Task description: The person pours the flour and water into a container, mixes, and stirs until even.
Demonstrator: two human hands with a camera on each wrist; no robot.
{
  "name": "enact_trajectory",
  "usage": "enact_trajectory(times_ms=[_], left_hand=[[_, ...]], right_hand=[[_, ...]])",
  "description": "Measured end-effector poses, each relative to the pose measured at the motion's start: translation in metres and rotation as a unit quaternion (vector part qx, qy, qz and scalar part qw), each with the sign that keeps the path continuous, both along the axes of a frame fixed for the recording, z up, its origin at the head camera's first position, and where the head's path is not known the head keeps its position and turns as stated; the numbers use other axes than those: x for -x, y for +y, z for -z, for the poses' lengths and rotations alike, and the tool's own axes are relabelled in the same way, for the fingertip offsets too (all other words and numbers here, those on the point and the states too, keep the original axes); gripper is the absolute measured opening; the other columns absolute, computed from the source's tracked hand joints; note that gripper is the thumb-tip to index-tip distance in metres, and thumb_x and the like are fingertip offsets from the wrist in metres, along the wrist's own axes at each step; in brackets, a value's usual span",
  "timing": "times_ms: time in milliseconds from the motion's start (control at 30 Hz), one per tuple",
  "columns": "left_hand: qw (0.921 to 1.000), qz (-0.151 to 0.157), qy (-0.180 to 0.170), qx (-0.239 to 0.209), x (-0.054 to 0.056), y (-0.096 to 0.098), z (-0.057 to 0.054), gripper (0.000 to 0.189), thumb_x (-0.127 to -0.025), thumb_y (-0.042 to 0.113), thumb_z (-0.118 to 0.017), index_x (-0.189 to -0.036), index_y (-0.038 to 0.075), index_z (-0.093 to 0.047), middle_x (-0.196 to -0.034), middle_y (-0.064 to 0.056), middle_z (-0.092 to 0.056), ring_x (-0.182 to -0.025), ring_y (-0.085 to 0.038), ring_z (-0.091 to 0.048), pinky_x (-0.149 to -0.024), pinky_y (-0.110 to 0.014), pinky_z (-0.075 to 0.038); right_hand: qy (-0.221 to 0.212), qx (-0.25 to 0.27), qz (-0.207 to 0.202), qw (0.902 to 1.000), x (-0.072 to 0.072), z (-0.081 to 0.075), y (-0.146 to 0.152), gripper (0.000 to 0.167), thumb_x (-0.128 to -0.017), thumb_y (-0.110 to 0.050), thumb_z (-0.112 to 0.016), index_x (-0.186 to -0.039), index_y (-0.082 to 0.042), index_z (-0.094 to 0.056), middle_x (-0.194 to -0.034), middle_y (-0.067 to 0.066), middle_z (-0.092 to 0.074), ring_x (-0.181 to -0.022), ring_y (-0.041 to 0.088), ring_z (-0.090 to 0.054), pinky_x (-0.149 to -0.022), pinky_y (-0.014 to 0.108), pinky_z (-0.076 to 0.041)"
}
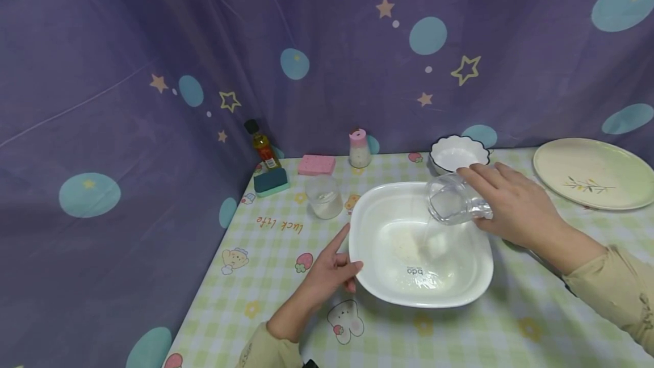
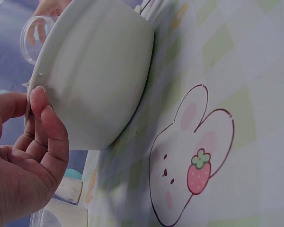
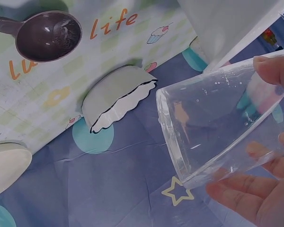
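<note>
A white basin (image 1: 373,214) stands on the table with a pale heap (image 1: 405,245) at its bottom, which looks like powder. My left hand (image 1: 327,270) grips the basin's left rim, thumb on one side and curled fingers under it in the left wrist view. Over the basin's right side, my right hand (image 1: 521,203) holds a clear cup (image 1: 449,199) tipped on its side, mouth toward the basin. A thin stream of clear liquid falls from it. In the right wrist view, fingers and thumb wrap the cup (image 3: 213,118), and droplets cling to its wall.
Left of the basin stands a clear cup with white contents (image 1: 326,200). Behind are sponges (image 1: 317,165), an oil bottle (image 1: 264,146), a pink-topped shaker (image 1: 360,149), a scalloped bowl (image 1: 458,154) and an oval plate (image 1: 595,172). A brown ladle (image 3: 49,35) lies under my right arm.
</note>
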State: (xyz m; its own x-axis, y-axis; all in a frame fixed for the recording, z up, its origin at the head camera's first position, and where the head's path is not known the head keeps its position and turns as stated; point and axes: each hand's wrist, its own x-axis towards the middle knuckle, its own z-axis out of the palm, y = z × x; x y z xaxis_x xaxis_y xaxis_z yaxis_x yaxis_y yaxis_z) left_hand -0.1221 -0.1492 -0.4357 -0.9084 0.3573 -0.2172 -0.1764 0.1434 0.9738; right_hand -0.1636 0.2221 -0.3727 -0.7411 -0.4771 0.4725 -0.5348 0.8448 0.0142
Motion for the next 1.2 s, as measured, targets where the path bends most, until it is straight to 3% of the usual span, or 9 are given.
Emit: enact_trajectory(times_ms=[1200], left_hand=[[0.9999, 0.004, 0.006, -0.007, 0.0002, -0.0011, 0.0016, 0.081, -0.093, 0.013, -0.067, -0.156, 0.033, -0.02, -0.075, -0.007, -0.063, -0.056, -0.014, -0.058, -0.059, -0.026, -0.051]], right_hand=[[0.001, -0.009, 0.001, 1.0, 0.0004, -0.0017, -0.002, 0.098, -0.057, -0.026, -0.089, -0.141, -0.012, -0.042, -0.134, 0.021, -0.05, -0.116, 0.055, -0.046, -0.092, 0.064, -0.041]])
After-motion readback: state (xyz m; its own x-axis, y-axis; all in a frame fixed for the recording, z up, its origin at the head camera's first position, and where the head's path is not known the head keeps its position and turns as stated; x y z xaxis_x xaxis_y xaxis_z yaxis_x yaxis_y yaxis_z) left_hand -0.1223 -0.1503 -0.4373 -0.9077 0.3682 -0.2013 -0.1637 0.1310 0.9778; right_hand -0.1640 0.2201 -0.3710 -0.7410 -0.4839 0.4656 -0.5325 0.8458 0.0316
